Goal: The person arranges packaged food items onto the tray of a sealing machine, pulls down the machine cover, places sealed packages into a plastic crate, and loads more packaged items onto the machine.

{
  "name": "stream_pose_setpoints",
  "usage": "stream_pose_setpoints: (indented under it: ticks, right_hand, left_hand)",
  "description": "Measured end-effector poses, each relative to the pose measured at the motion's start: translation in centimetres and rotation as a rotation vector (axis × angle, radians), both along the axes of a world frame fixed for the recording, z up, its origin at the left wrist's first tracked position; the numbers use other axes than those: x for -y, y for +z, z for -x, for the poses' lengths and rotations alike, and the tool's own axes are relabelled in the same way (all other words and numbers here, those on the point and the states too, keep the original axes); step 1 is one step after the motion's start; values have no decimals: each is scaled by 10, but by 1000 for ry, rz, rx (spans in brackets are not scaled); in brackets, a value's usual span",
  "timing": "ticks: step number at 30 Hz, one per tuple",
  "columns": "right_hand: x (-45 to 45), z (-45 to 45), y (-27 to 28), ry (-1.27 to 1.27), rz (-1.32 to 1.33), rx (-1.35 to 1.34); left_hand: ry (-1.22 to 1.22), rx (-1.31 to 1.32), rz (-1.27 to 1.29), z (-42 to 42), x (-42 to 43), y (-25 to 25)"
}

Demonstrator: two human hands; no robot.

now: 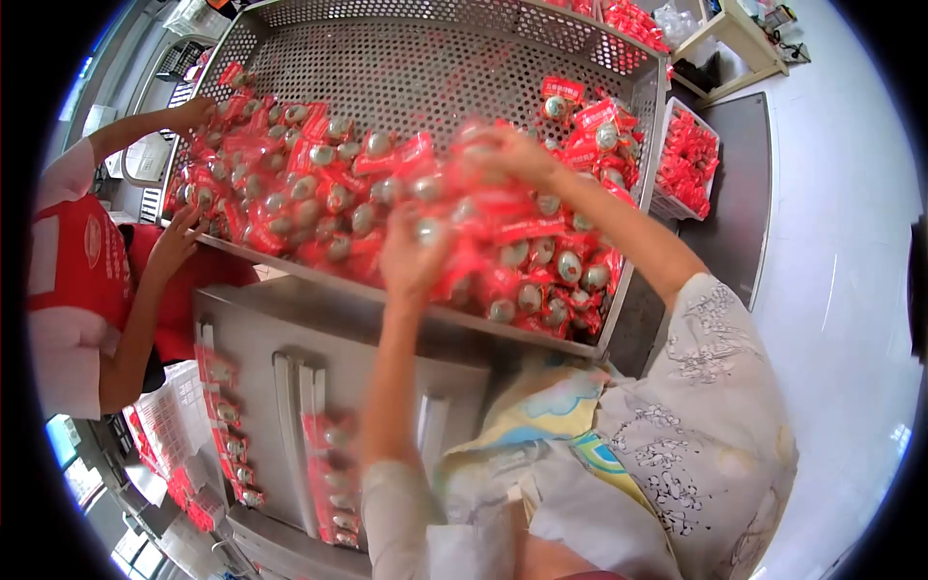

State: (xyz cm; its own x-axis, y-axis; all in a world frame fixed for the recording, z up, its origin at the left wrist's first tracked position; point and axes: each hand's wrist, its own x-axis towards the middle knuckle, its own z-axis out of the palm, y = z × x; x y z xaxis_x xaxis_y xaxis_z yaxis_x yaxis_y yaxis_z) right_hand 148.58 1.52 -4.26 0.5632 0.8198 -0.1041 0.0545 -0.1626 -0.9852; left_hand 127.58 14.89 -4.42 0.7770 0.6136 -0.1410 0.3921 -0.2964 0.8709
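A perforated metal tray [387, 48] holds a heap of red-and-clear packets [362, 217] with pale, egg-like contents. Near the middle of the heap's front part, my left hand [414, 253] is among the packets, blurred, its fingers too smeared to read. Farther back and to the right, my right hand [507, 157] is over the heap with blurred red packaging at its fingertips; whether it grips a packet is unclear.
A co-worker in a red apron [82, 251] has both hands at the tray's left end. Below are metal channels [314, 445] with packets in rows. A white basket of red packets [688, 159] stands right; a wooden stool [739, 48] is behind it.
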Motion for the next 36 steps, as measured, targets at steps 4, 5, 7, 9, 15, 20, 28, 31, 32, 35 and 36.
stream_pose_setpoints:
  ticks: [4,5,7,9,15,20,28,31,32,35,36]
  right_hand:
    - [51,-105,-71,-180,577,442]
    - [56,-110,-66,-30,715,543]
    - [62,-114,-76,-23,843,536]
    - [63,-121,-110,-327,823,341]
    - [52,-111,-130,-336,896,610]
    - [18,-101,-44,66,1316,693]
    - [-4,87,-25,709,263,820]
    - [-6,105,-22,673,409,1041]
    - [-9,102,-23,686,479,1141]
    - [-45,161,17,504,164,1143]
    - [-61,201,43,479,14,1066]
  left_hand:
    - [-544,-195,-508,-25,44,-4]
    - [-566,-167,-564,-19,55,-24]
    - [-555,-79,-580,-13,51,-32]
    - [-548,-86,-578,-17,40,-31]
    - [-409,-257,-599,-27,60,-38]
    - [-490,-123,-580,-10,81,-58]
    - [48,176,-311,108,62,40]
    - [307,220,-355,196,60,52]
    - [411,213,-468,230,59,46]
    - [768,-64,-694,360,52,28]
    - [906,-181,-733,400,51,39]
